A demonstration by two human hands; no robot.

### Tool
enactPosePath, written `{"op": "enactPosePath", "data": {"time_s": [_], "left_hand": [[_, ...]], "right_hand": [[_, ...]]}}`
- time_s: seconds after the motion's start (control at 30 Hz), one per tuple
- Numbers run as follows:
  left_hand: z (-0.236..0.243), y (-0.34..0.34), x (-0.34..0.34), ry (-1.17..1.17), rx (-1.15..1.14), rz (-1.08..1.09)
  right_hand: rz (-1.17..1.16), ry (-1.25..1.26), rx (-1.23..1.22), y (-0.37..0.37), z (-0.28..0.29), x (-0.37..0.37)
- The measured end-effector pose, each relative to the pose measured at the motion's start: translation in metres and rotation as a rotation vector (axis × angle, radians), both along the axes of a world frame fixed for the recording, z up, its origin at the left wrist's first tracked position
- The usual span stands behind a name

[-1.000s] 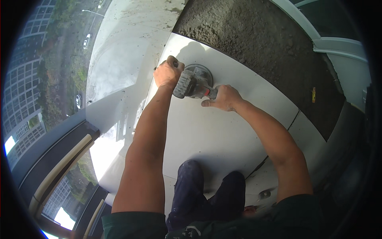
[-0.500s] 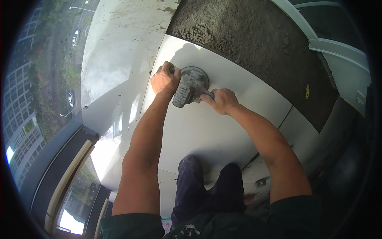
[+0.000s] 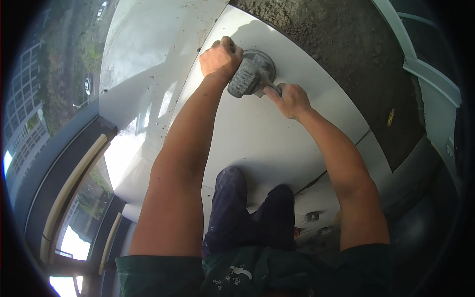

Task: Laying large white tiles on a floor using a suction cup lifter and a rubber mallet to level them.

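A dusty grey tile vibrator with a round suction base stands on a large pale floor tile. My right hand is closed round the handle on its right side, thumb toward the grey body. On the opposite side my left hand is closed against the tool, its fingers curled; the part it grips is mostly hidden by the hand. Both arms reach forward, and my knees are on the tile behind the tool.
Rough grey mortar lies beyond the tile's right edge, with a small yellow object on it. A pale door frame bounds the right. At left, tall windows look down on a street with cars.
My view has shifted, so the tool and both hands appear higher and slightly to the right. Both hands keep their places on the tile vibrator.
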State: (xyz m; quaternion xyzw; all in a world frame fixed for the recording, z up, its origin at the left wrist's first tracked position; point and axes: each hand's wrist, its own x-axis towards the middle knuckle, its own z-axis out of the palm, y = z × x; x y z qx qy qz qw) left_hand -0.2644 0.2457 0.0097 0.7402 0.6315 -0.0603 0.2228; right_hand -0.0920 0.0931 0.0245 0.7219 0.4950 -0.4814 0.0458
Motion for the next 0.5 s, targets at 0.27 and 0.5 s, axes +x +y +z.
{"op": "enactPosePath", "data": {"time_s": [0.27,0.5], "left_hand": [[-0.003,0.002,-0.003,-0.038,-0.015,-0.009],[0.0,-0.002,0.001,-0.018,-0.023,0.014]], "right_hand": [[-0.004,-0.032,0.024,-0.002,0.002,-0.004],[-0.001,-0.064,0.012,-0.002,0.005,-0.004]]}}
